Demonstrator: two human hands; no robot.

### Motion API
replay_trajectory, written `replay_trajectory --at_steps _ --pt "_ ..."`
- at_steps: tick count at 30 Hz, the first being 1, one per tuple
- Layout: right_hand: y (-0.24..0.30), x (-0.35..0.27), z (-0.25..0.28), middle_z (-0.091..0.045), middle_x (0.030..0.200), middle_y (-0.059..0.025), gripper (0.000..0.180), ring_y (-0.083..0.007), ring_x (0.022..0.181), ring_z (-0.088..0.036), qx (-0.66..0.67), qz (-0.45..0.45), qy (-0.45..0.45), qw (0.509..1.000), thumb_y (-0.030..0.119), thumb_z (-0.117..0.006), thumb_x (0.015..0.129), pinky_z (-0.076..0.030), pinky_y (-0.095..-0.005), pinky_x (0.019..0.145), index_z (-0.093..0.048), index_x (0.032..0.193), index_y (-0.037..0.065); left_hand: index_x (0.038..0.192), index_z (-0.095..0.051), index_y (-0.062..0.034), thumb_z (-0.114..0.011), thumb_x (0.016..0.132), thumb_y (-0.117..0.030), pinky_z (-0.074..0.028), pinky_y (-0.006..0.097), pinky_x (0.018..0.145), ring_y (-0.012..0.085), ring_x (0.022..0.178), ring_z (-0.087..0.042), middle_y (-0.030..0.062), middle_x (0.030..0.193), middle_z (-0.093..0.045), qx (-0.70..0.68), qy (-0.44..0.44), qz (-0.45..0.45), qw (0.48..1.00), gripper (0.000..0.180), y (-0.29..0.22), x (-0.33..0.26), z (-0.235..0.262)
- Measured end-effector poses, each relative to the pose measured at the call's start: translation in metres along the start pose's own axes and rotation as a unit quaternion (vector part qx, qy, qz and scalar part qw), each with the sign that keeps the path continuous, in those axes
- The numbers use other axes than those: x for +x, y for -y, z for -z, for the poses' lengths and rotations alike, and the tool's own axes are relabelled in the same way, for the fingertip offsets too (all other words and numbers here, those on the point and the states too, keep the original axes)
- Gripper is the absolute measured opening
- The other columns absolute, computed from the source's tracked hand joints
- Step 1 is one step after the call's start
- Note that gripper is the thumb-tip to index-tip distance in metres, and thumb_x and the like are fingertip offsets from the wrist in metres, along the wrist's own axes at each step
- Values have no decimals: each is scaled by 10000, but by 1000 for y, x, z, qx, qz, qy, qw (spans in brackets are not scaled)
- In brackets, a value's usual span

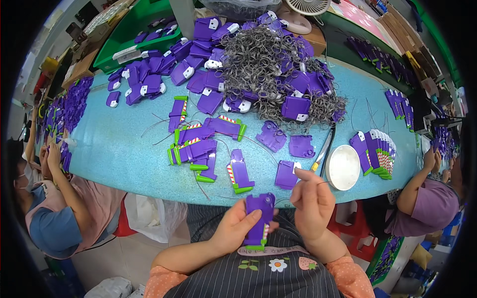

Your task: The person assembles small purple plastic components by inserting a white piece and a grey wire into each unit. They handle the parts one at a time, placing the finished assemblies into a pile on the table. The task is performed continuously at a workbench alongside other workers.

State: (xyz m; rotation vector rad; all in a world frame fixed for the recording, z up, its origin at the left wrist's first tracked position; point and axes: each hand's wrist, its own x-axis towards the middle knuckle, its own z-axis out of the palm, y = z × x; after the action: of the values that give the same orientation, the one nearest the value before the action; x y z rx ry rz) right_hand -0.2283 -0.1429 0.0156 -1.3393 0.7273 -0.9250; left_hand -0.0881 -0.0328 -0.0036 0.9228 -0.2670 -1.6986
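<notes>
Head view: I'd steady the purple-and-green toy wing [258,206] my left hand [231,229] grips; beside it, my curled right hand's [313,206] hold I can't tell.

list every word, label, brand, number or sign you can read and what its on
Pink band on the apron: a line of small dark lettering, not copied out here.
Purple part in the left hand: no lettering I can make out.
Striped purple piece on the table: red-and-white stripes, not words.
White bowl: no lettering visible.
Background: anything there is too small or blurred to read.
</notes>
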Motion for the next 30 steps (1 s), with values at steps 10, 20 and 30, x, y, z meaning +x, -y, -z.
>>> replay_trajectory --at_steps 10,20,30 --pt "23 3 -8 -455 515 -80 194 -260 418 -460 -362 190 130 903 29 -600 750 -350 -356 400 -476 601 35 1243 -354 41 -365 955 -50 -455 315 906 188 1051 -555 147 1175 -524 114 16 -190 975 301 -9 -6 -9" --pt "10 -4 -6 -462 508 -66 220 -233 409 -474 -414 198 116 881 60 -644 724 -361 -336 390 -469 591 58 1209 -435 45 -424 946 -88 -457 242 815 99 929 -561 85 1077 -578 196 -29 -202 959 295 8 -12 -12" --pt "-2 -3 -1 -522 593 -72 132 -224 457 -508 -383 244 73 888 14 -658 738 -384 -328 413 -535 784 23 1223 -412 61 -410 943 -63 -478 280 847 144 965 -578 121 1105 -566 151 -3 -159 976 306 6 -10 -13"
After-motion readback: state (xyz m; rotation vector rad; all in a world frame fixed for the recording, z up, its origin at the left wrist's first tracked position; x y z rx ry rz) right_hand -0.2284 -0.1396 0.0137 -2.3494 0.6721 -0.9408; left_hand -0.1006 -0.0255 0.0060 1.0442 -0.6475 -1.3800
